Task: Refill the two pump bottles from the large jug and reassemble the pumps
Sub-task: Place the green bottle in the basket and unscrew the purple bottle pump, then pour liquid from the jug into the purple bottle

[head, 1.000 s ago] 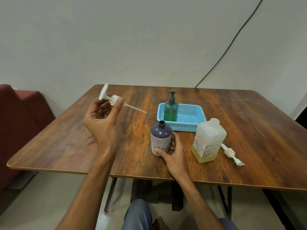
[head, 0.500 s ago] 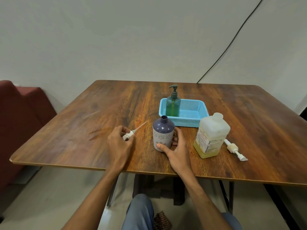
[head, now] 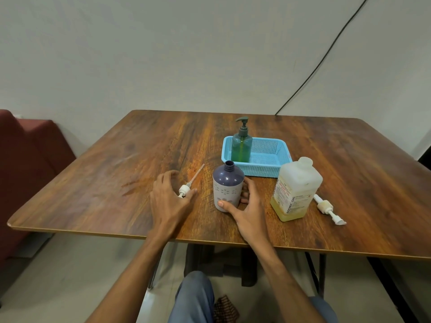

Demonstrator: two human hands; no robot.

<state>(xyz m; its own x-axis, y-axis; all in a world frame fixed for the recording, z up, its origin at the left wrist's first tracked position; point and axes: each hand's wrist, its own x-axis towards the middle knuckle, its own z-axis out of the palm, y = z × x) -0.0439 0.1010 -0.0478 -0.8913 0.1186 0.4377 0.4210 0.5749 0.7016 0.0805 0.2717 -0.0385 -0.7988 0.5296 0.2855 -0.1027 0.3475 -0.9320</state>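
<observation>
A purple pump bottle [head: 228,183] with a white flowered base stands uncapped near the table's front, and my right hand [head: 247,213] grips its lower part. Its white pump [head: 185,190] lies on the table to the left, tube pointing away. My left hand [head: 169,199] rests over the pump's head with fingers loosening and the thumb straight beside the collar. The large pale jug [head: 297,190], holding a little yellow liquid, stands to the right. A second white pump [head: 327,208] lies beside the jug. A green pump bottle [head: 242,145] stands assembled in the blue basket [head: 268,157].
The wooden table [head: 116,183] has a rounded front-left corner and bare surface on the left side. A red sofa [head: 28,155] stands to the left. A black cable [head: 326,52] runs down the wall behind the table. My knees show under the front edge.
My left hand lowered the white pump from the air to the table left of the purple bottle and has loosened around it. My right hand stayed on the bottle.
</observation>
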